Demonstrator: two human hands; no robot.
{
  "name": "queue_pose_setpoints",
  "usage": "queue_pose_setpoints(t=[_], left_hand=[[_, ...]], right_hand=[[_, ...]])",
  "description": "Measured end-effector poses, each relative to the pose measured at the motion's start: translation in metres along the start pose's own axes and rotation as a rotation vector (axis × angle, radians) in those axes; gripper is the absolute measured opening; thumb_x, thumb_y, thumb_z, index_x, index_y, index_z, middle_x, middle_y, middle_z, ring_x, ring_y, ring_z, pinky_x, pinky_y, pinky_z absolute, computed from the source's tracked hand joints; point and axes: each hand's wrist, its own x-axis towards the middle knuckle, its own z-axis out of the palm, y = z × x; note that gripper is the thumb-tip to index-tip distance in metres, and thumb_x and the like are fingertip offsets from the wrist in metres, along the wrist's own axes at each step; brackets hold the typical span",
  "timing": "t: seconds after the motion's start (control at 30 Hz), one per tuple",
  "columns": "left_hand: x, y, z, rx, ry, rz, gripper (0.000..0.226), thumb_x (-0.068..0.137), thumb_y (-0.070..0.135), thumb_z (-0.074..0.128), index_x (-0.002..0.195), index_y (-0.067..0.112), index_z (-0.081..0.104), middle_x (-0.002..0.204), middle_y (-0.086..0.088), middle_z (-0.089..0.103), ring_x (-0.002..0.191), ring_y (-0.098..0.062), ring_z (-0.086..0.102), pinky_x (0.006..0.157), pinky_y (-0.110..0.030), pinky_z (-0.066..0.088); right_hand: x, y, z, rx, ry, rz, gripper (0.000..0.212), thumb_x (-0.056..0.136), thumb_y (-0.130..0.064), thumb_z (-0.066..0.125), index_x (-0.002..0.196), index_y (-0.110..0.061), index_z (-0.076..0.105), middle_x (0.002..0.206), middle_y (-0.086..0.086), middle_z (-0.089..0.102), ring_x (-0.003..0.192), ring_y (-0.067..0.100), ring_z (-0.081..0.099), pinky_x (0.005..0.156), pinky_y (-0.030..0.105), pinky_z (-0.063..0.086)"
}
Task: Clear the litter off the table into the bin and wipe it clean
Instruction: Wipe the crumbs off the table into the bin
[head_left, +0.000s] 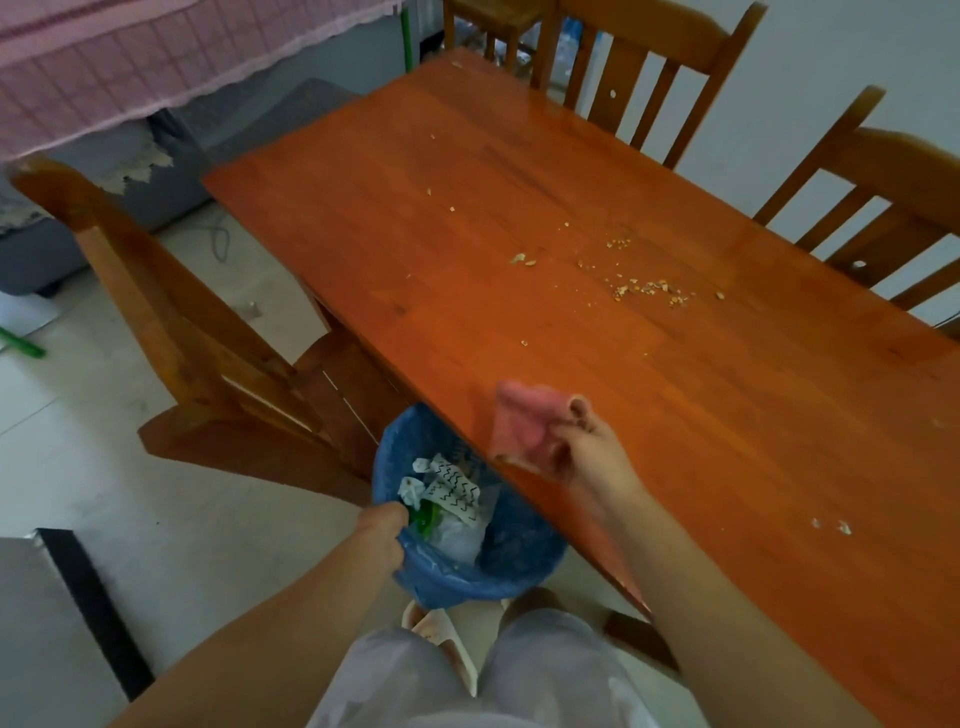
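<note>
The right hand (582, 452) holds a pink cloth (524, 426) bunched in its grip, fingers curled into the fabric, just over the near long edge of the table (467, 171). The left hand (384, 525) grips the rim of the bin (519, 561), its fingers curled over the blue liner; the bin sits on the floor tucked against that same table edge, directly under the cloth, with crumpled wrappers and paper already inside. The larger litter appears to be gone from the top. What remains is crumbs (649, 286): a loose scatter toward the far long edge near the chairs, a few stray bits up toward the far end, one speck midway, and two pale scraps (831, 525) close to the near edge at the right. The crumbs are tiny, dry and light, too small to pinch one by one, so they are best swept together with the cloth and dragged over the edge into the bin. The cloth is soft and limp, and probably works better spread flat under the palm than held as a wad. The polished wood looks slick, so crumbs should slide easily but could skitter past the rim.
</note>
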Motion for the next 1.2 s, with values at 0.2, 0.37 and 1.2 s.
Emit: queue_pose_setpoints(t=[0.2,0.37,1.2], left_hand=[[0.005,0.018,0.017,0.049,0.044,-0.058,0.042,0.081,-0.010,0.042,0.122,-0.008,0.053,0.093,-0.027,0.062,0.090,-0.040,0.064,0.082,-0.054,0.055],[-0.021,0.039,0.021,0.029,0.077,-0.082,0.033,0.088,-0.008,0.041,0.118,-0.013,0.051,0.079,-0.020,0.051,0.076,-0.035,0.054,0.085,-0.042,0.050],[-0.039,0.005,0.013,-0.016,0.005,-0.037,0.042,0.082,-0.016,0.034,0.118,-0.012,0.054,0.081,-0.023,0.056,0.080,-0.040,0.058,0.077,-0.053,0.053]], right_hand=[[0.096,-0.063,-0.070,-0.412,0.396,-0.316,0.034,0.092,-0.007,0.045,0.119,-0.023,0.059,0.094,-0.005,0.064,0.072,0.008,0.056,0.066,0.027,0.047],[0.166,-0.061,-0.052,-0.968,0.277,-0.425,0.055,0.084,0.008,0.037,0.132,-0.017,0.048,0.142,0.012,0.043,0.131,0.029,0.038,0.113,0.042,0.029],[0.017,0.023,0.006,-0.547,-0.061,-0.272,0.047,0.093,0.002,0.037,0.126,-0.029,0.051,0.122,-0.007,0.055,0.093,-0.004,0.059,0.090,0.028,0.052]])
